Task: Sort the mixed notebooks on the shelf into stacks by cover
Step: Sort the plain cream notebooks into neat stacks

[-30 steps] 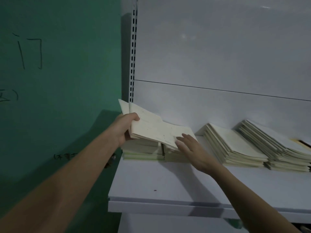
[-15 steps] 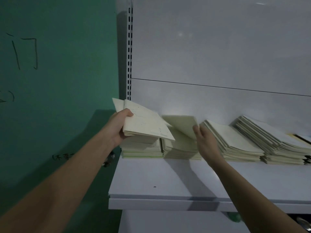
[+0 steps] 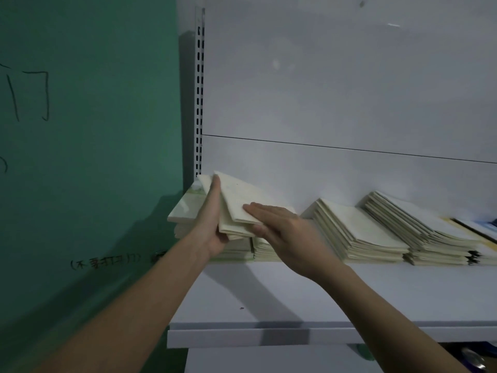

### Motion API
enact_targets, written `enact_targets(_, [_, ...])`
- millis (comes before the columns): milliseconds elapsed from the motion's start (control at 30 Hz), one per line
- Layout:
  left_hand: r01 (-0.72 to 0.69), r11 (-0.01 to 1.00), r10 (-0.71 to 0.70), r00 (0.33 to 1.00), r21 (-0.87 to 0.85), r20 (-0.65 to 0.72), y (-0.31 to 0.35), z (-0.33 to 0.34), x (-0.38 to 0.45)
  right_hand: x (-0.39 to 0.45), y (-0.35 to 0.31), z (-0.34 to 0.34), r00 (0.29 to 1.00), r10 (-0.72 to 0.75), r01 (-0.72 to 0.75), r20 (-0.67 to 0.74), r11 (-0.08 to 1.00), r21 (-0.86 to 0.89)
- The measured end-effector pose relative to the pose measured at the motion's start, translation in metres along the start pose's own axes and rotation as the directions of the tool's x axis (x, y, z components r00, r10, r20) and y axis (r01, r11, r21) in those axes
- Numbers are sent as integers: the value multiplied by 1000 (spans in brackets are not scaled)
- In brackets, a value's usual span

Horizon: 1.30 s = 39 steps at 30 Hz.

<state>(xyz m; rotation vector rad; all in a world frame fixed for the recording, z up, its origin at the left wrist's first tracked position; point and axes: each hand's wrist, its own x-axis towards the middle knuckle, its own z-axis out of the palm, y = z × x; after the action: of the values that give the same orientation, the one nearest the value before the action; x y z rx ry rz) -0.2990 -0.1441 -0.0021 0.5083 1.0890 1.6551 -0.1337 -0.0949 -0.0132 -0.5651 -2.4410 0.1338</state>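
- The green wall (image 3: 88,130) with dark scribbles stands at far left, hard against the shelf upright (image 3: 199,92); it leaves little elbow room on that side.
- The left hand (image 3: 212,224) grips a fanned bundle of cream notebooks (image 3: 239,205), fingers curled up along its left edge, lifted above the leftmost stacks (image 3: 242,250) at the back of the white shelf (image 3: 295,300).
- The right hand (image 3: 285,230) lies flat on the bundle's near right corner, fingers straight, thumb underneath the corner, so it looks to be pinching.
- These look thin, light and floppy, with smooth covers likely to slide; I'd take them at a corner or spine, supporting underneath.
- To the right, two slumped stacks (image 3: 357,232) and (image 3: 430,232) lean against the back panel, close together, easily knocked.
- At far right lies a blue-and-yellow cover (image 3: 484,227), partly cut off.
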Motion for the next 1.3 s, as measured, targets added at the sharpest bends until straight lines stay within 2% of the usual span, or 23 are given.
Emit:
enact_targets(67, [-39, 998, 40, 999, 43, -23, -3, -2, 0, -4, -1, -4, 998, 30, -34, 60, 998, 57])
enact_targets(133, [-63, 994, 69, 995, 95, -66, -6, -1, -1, -9, -1, -8, 989, 129, -140, 69, 972, 190])
enact_targets(200, [-49, 994, 57, 995, 99, -77, -9, 0, -1, -14, 7, -11, 959, 278, -258, -51, 935, 245])
enact_targets(267, [-24, 996, 28, 998, 87, -49, -12, 5, -2, -16, 18, -17, 876, 471, -411, -108, 844, 344])
enact_targets(300, [-17, 996, 20, 999, 89, -31, -14, 8, -4, -17, 23, -21, 821, 569, -498, -47, 754, 428])
enact_targets(333, [-14, 996, 15, 1000, 93, -12, -16, 12, -4, -18, 27, -26, 768, 637, -574, 71, 635, 516])
enact_targets(400, [2, 994, -6, 999, 113, 37, -24, 21, -6, -26, 33, -34, 693, 641, -639, 331, 333, 693])
enact_targets(433, [7, 991, -15, 998, 131, 60, -28, 26, -6, -32, 34, -38, 676, 612, -636, 409, 205, 744])
enact_targets(467, [11, 989, -24, 996, 147, 82, -32, 30, -6, -38, 36, -40, 669, 599, -628, 439, 139, 766])
enact_targets(500, [13, 987, -29, 995, 160, 97, -38, 35, -4, -45, 40, -42, 664, 603, -621, 442, 116, 775])
enact_targets(700, [-24, 978, -1, 993, 208, 117, -74, 75, 13, -76, 95, -56, 594, 705, -676, 389, 175, 716])
enact_targets(833, [-19, 986, 1, 994, 164, 107, -100, 107, 32, -81, 139, -72, 622, 754, -630, 211, 322, 707])
enact_targets(1000, [-83, 952, 56, 994, 295, 97, -123, 159, 53, -83, 193, -94, 622, 773, -644, 121, 418, 640])
enact_targets(1167, [-109, 897, 126, 992, 428, -12, -146, 201, 85, -75, 241, -101, 631, 774, -721, 56, 558, 410])
enact_targets(1233, [-118, 849, 163, 986, 515, -42, -152, 212, 97, -67, 257, -98, 645, 758, -757, 103, 614, 225])
enact_targets(1300, [-117, 799, 190, 980, 590, -63, -158, 220, 104, -60, 268, -91, 621, 761, -777, 190, 629, 21])
